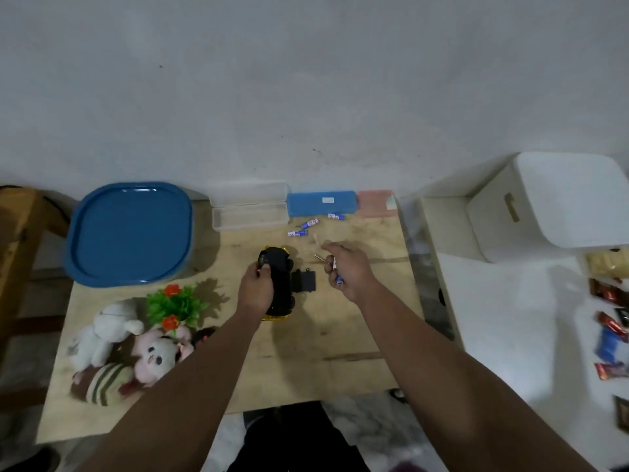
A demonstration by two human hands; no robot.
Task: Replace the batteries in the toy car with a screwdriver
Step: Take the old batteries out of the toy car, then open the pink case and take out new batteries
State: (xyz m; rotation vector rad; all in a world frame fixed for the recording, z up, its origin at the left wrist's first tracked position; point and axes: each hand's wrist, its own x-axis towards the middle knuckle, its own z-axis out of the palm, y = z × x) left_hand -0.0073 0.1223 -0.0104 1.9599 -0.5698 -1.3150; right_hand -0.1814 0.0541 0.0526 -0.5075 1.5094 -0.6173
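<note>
The toy car (279, 267) lies upside down in the middle of the wooden table (323, 335), its black underside up and yellow body showing at the ends. My left hand (256, 287) grips its left side. The black battery cover (305, 280) lies right beside the car. My right hand (347, 269) hovers to the right, shut on a blue-and-white battery (338, 279), and a thin metal screwdriver shaft (320, 258) pokes out of the same hand. Three more blue-and-white batteries (309, 223) lie near the far edge.
A blue lidded tub (131, 233) stands at the back left. A clear open case (250, 209), a blue box (321, 202) and a pink one (374, 202) line the back edge. Plush toys (129, 349) and a plastic plant (175, 303) fill the near left. White bins (551, 206) stand to the right.
</note>
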